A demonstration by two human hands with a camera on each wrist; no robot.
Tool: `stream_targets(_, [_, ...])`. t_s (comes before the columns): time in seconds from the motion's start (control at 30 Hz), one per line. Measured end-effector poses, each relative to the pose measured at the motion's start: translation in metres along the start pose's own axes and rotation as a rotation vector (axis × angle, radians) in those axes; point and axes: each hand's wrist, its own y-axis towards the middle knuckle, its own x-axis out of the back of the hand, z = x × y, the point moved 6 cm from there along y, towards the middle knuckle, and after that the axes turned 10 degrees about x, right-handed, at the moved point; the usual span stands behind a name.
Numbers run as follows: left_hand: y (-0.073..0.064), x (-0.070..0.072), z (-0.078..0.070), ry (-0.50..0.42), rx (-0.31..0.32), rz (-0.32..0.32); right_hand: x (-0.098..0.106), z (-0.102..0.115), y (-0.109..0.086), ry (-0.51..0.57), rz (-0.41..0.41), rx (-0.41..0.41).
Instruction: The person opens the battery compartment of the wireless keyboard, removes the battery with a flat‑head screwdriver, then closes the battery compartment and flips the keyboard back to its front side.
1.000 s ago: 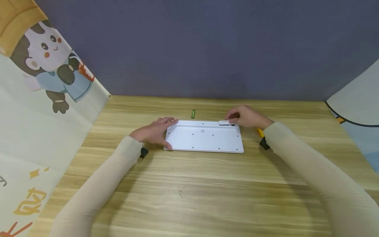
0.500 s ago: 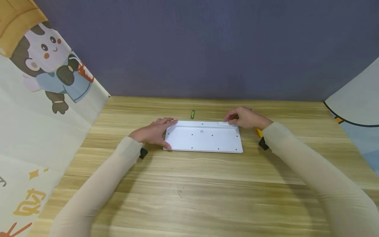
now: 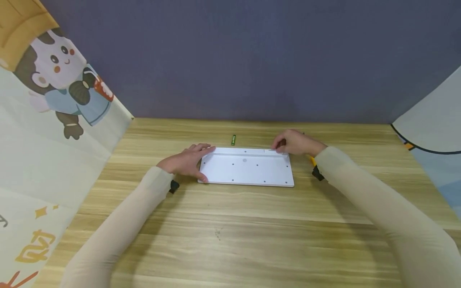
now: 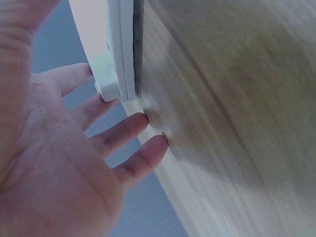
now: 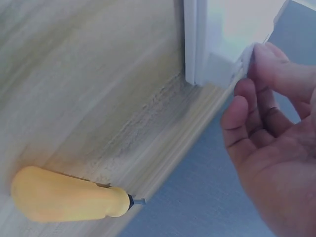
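A white keyboard (image 3: 248, 170) lies underside up on the table, small screws dotting its back. My left hand (image 3: 185, 161) holds its left end, thumb at the near edge and fingers at the far edge. In the left wrist view the fingers are spread, two fingertips right at the keyboard corner (image 4: 106, 89). At the far right corner, my right hand (image 3: 295, 143) pinches the small white battery cover (image 3: 270, 151) between thumb and forefinger. The cover sits almost flush in the raised strip, with a thin dark gap showing; its right part is hidden by the fingers.
A green battery (image 3: 233, 140) lies on the table (image 3: 230, 224) beyond the keyboard. A stubby yellow screwdriver (image 5: 64, 195) rests to the right, mostly under the right wrist in the head view. A dark partition (image 3: 230, 60) rises at the back.
The battery cover, raised above the strip with dark compartment showing a second ago, has gone down nearly level. My right hand has shifted slightly left; the left hand keeps its hold.
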Motion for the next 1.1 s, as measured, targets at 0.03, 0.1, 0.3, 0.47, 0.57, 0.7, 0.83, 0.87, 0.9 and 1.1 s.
stream_targets(0.03, [0.000, 0.000, 0.000, 0.001, 0.003, 0.002, -0.001, 0.000, 0.000, 0.001, -0.002, 0.008])
stream_targets(0.1, [0.000, -0.001, 0.000, -0.003, 0.006, 0.002, -0.002, 0.001, 0.001, -0.004, -0.012, 0.027])
stream_targets(0.3, [0.000, -0.001, 0.001, -0.010, 0.007, -0.003, -0.004, 0.008, 0.000, -0.086, -0.051, 0.056])
stream_targets(0.47, [0.001, -0.001, 0.002, -0.007, 0.009, -0.007, -0.006, 0.023, -0.001, -0.212, -0.044, 0.044])
stream_targets(0.57, [0.001, -0.001, 0.002, -0.011, 0.008, -0.011, -0.009, 0.030, -0.001, -0.266, -0.014, 0.011])
stream_targets(0.7, [0.001, 0.000, 0.002, -0.015, 0.007, -0.012, -0.019, 0.038, 0.000, -0.312, 0.036, 0.005])
stream_targets(0.83, [0.001, 0.000, 0.003, -0.009, 0.009, -0.006, -0.030, 0.047, 0.001, -0.338, 0.055, 0.024])
stream_targets(0.87, [0.002, 0.000, 0.003, -0.010, 0.009, -0.005, -0.032, 0.049, 0.001, -0.342, 0.055, 0.026])
stream_targets(0.9, [0.002, 0.000, 0.003, -0.013, 0.010, -0.003, -0.034, 0.050, 0.001, -0.349, 0.055, 0.026])
stream_targets(1.1, [0.002, 0.000, 0.002, -0.025, 0.015, 0.002, -0.044, 0.052, 0.004, -0.340, 0.082, 0.013])
